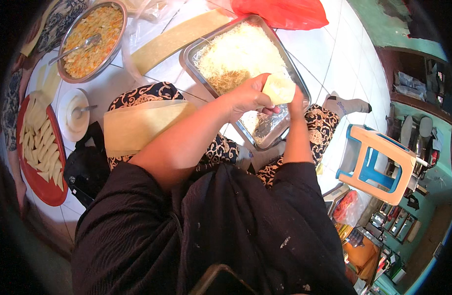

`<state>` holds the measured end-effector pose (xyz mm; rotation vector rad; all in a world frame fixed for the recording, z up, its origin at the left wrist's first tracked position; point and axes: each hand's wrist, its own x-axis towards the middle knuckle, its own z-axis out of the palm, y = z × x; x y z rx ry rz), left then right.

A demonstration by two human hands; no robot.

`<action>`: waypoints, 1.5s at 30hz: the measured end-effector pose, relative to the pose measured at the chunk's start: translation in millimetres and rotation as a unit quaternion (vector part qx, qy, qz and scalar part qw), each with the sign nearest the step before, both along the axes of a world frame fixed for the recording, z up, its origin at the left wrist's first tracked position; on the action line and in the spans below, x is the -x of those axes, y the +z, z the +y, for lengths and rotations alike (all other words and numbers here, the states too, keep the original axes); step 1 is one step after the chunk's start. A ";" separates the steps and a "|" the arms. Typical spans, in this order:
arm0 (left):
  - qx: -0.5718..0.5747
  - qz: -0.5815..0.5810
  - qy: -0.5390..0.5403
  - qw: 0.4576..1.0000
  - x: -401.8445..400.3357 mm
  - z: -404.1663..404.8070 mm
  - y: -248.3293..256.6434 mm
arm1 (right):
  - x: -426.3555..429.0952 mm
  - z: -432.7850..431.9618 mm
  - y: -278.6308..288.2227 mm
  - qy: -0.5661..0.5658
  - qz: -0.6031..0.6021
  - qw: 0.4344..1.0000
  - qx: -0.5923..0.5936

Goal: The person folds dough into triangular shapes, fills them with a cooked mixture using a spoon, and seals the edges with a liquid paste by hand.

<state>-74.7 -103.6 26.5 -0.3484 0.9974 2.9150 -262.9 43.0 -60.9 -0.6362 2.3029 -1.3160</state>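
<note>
Above a steel tray (pixel 261 142), both my hands hold a small pale-yellow dough wrapper (pixel 279 88). My left hand (pixel 250 96) grips its left and lower edge with thumb and fingers; my right hand (pixel 298 101) is at its right edge, its fingers partly hidden. Fine pale shreds (pixel 244 51) are heaped in the tray, browner near my left hand. A stack of yellow dough sheets (pixel 137 127) lies across my left thigh. Farther left, a red oval tray (pixel 56 197) holds several pale folded pastries (pixel 45 147).
A steel bowl of diced filling (pixel 95 55) with a spoon stands upper left, above a white dish (pixel 65 121). A long dough strip (pixel 181 40) and a red plastic bag (pixel 281 13) lie beyond the tray. A plastic stool (pixel 381 166) is right. Another person's arm (pixel 13 162) shows far left.
</note>
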 end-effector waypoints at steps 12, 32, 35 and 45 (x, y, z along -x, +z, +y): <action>0.036 -0.002 0.024 0.999 -1.0 -3.4 -3.2 | -97.9 37.9 -4.2 0.288 0.139 0.933 -0.168; 0.394 -0.058 -0.028 0.917 3.0 20.3 -30.4 | -105.1 53.8 4.0 0.113 -0.239 0.940 -0.214; 0.389 -0.055 0.005 0.920 1.1 22.0 -32.5 | -94.8 36.1 26.7 0.009 -0.378 0.906 -0.189; 0.424 -0.090 -0.055 0.899 4.4 23.5 -34.0 | -61.7 25.8 102.6 -0.059 -0.277 0.944 0.167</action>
